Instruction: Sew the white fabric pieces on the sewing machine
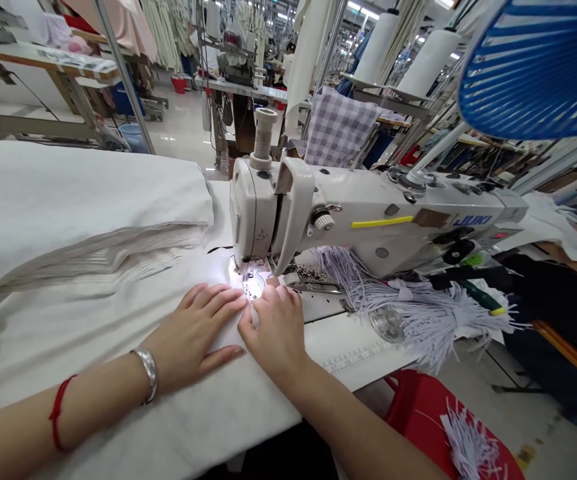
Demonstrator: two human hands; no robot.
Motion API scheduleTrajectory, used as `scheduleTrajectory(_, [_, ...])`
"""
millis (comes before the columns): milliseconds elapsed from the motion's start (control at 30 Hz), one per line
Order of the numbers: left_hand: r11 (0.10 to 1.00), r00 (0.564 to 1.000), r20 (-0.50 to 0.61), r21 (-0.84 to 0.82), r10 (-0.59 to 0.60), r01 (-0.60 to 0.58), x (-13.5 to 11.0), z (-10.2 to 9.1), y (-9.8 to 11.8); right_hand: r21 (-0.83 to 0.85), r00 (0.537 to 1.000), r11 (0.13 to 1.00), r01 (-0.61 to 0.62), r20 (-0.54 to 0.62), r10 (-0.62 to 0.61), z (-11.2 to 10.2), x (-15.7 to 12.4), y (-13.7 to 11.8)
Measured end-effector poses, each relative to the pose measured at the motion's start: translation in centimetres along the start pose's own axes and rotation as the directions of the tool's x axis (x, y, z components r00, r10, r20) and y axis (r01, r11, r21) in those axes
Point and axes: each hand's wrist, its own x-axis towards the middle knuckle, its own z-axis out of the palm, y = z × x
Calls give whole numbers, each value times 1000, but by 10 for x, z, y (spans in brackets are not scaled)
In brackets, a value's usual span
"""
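Observation:
My left hand (202,327) lies flat on the white fabric (178,427), fingers stretched toward the lit needle area. Just right of it, my right hand (276,327) is closed, thumb and fingers pinched at the fabric's edge beside the needle plate (254,284); the pinched spot is partly hidden. Both hands are close in front of the white sewing machine (338,207), whose lamp lights the spot. Behind my left arm, a thick stack of white fabric pieces (88,200) covers the left side of the table.
Bundles of thin white strips (418,313) lie on the machine bed at right, beside a clear bobbin-like disc (387,324). Below the table edge stands a red bin (418,407) with more strips. A blue fan (538,67) and thread cones (428,63) rise at upper right.

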Motion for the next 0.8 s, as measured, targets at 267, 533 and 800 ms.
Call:
scheduleTrajectory(267, [991,997,-52,117,-58,63,-15,14,21,3,1000,1000,24,-18,-24,1,-3,2])
scheduleTrajectory(533, [998,998,41,42,-51,49,-12,1,3,15,999,999,29,-33,-29,2,-5,2])
scheduleTrajectory(800, [991,999,-27,128,30,-27,-19,8,17,8,999,999,40,-11,-40,0,-4,3])
